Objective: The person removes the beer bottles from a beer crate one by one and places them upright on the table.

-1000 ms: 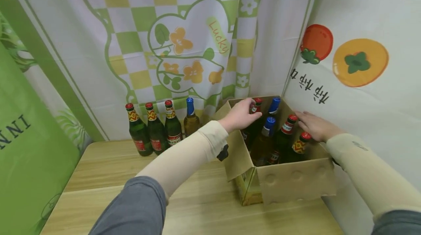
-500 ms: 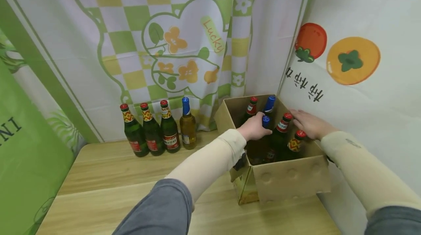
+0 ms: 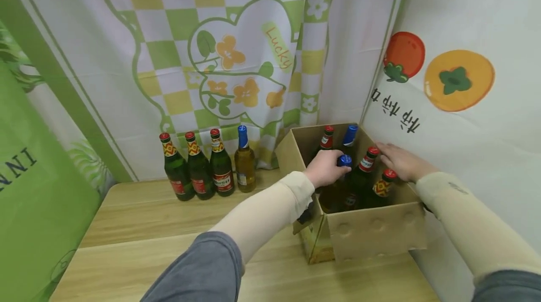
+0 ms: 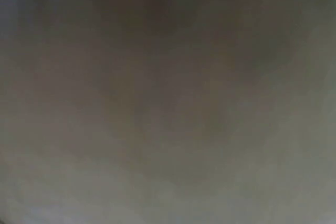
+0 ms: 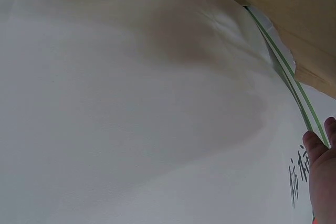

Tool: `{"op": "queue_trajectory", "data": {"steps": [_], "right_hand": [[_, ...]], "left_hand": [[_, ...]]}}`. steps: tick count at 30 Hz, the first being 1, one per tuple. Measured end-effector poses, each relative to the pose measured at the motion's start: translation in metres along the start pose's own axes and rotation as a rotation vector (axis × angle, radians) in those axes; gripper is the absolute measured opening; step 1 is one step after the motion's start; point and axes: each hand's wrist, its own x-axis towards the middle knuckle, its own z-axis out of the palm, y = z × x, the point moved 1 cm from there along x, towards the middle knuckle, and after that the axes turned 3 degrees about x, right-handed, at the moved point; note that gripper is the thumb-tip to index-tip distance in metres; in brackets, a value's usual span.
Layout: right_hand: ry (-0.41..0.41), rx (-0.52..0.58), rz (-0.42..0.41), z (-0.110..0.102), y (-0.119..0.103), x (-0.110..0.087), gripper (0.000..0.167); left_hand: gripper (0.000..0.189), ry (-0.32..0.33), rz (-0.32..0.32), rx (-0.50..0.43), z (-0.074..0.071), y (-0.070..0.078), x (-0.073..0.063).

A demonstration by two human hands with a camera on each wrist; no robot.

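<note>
In the head view, an open cardboard box (image 3: 378, 229) holds several beer bottles standing upright. My left hand (image 3: 324, 168) reaches over the box's left side and grips the neck of a blue-capped beer bottle (image 3: 344, 160) just under its cap. Around it stand a red-capped bottle (image 3: 326, 137), another blue-capped bottle (image 3: 350, 135) and two more red-capped ones, the nearer with a patterned neck label (image 3: 382, 188). My right hand (image 3: 401, 161) rests along the box's right edge, fingers extended; the right wrist view catches part of this hand (image 5: 323, 177). The left wrist view is only a blur.
Left of the box, three green red-capped bottles (image 3: 198, 182) and an amber blue-capped bottle (image 3: 245, 166) stand in a row on the wooden table (image 3: 169, 245). A printed curtain (image 3: 177, 58) hangs behind; a white wall covering (image 3: 465, 151) is close on the right.
My left hand has moved from the red-capped bottle at the back of the box to the nearer blue-capped bottle and taken its neck. The right hand stays at the box's edge.
</note>
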Motion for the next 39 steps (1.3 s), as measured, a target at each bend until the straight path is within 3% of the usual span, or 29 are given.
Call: {"op": "queue_trajectory", "data": {"steps": [3,6,12,16,20,24,27,30,32,35,39], "right_hand": [[-0.006,0.013,0.005,-0.001,0.001,0.001,0.049],[-0.015,0.030,0.012,0.000,0.002,0.002,0.049],[0.002,0.038,0.029,0.003,0.001,0.001,0.049],[0.004,0.044,0.020,0.004,0.000,-0.002,0.049],[0.017,0.051,-0.013,0.006,0.001,-0.001,0.047],[0.026,0.039,-0.032,0.004,0.000,0.003,0.046],[0.014,0.031,-0.031,0.002,-0.002,0.004,0.046],[0.008,0.024,-0.040,0.001,-0.004,0.005,0.047],[0.018,0.025,-0.055,0.001,-0.004,0.004,0.046],[0.053,0.024,-0.083,0.001,-0.004,0.002,0.044],[0.057,0.029,-0.092,0.003,-0.004,0.002,0.044]], "left_hand": [[0.029,0.098,-0.061,-0.131,-0.007,0.000,-0.005],[0.033,0.143,-0.089,-0.200,-0.015,0.002,-0.009],[0.039,0.191,-0.022,-0.194,-0.042,0.016,-0.010],[0.039,0.288,-0.007,-0.222,-0.071,0.031,-0.011],[0.033,0.394,-0.024,-0.345,-0.120,0.046,-0.015],[0.032,0.440,-0.037,-0.441,-0.188,0.054,-0.024],[0.032,0.465,0.013,-0.436,-0.238,0.055,-0.034],[0.029,0.474,0.046,-0.368,-0.275,0.049,-0.047],[0.027,0.466,0.041,-0.288,-0.289,0.039,-0.058],[0.030,0.448,-0.027,-0.159,-0.300,0.018,-0.076],[0.033,0.444,-0.154,-0.111,-0.309,-0.026,-0.103]]}}
